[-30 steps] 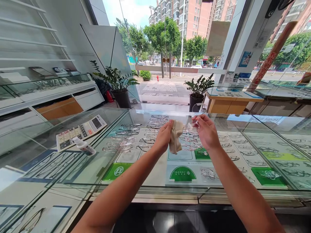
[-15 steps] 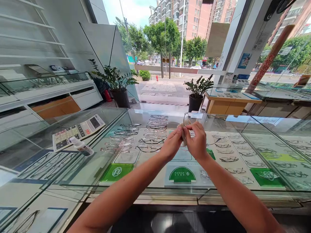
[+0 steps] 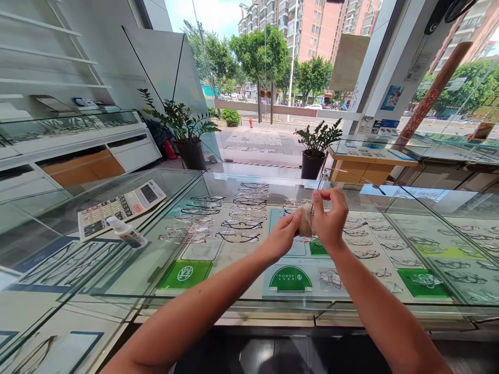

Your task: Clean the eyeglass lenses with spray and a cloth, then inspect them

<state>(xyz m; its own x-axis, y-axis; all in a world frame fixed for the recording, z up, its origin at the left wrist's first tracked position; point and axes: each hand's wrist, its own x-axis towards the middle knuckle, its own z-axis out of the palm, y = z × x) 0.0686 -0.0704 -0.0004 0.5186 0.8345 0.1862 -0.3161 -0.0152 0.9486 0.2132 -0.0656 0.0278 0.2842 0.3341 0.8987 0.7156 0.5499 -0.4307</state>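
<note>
Two-handed, holding cloth (image 3: 306, 223) in the left hand (image 3: 286, 228), glasses (image 3: 323, 181) in the right hand (image 3: 330, 215), temple (image 3: 377, 188) toward four o'clock; best rubbed lightly, without twisting.

Room to pass lies over the glass-topped desk (image 3: 222, 183) between the white-capped bottle (image 3: 129, 235) and the left grip (image 3: 286, 229); bottle and calculator (image 3: 127, 206) obstruct the left side.

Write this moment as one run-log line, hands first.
left hand: holds tan cloth against eyeglasses | right hand: grips eyeglasses | glass counter: calculator and white bottle on top, left side
</note>
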